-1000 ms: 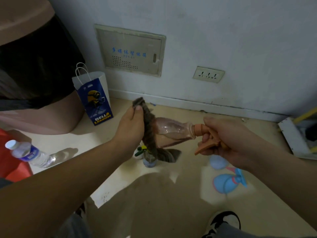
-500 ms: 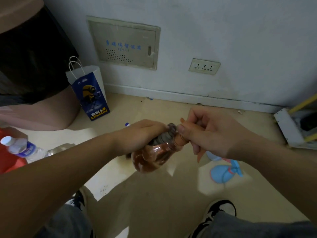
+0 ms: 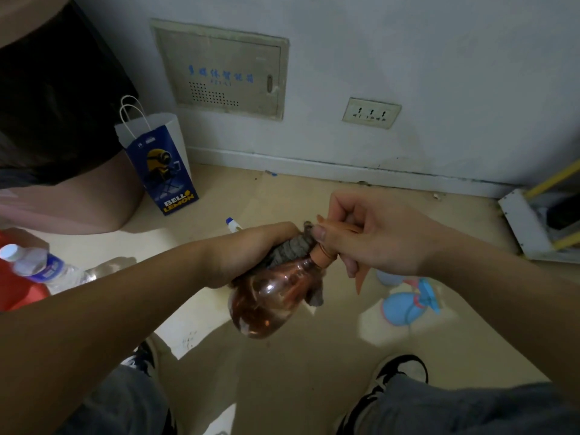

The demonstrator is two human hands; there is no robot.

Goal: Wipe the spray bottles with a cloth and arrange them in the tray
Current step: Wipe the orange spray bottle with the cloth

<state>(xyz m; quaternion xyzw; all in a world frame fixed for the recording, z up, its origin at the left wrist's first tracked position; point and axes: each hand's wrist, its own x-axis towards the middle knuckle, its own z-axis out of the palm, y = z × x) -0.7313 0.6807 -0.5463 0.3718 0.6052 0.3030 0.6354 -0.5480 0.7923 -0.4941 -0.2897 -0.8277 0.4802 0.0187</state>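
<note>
A clear orange-tinted spray bottle (image 3: pixel 270 299) hangs in the air at the middle of the view, its base tipped toward me. My right hand (image 3: pixel 376 240) grips its orange trigger head. My left hand (image 3: pixel 251 255) presses a grey cloth (image 3: pixel 288 249) around the bottle's shoulder and neck. On the floor beyond lie two blue spray bottles (image 3: pixel 405 306) at the right. The white and blue tip of another sprayer (image 3: pixel 233 223) shows above my left wrist. I see no tray.
A blue paper bag (image 3: pixel 163 171) stands by the wall at the left, next to a large pink bin (image 3: pixel 72 196). A plastic water bottle (image 3: pixel 40 268) lies at the left over something red. A white and yellow frame (image 3: pixel 539 221) sits at the right. My shoes are below.
The bottle has turned from lying sideways to base toward me. My left hand with the cloth moved from the bottle's base up to its neck, closer to my right hand.
</note>
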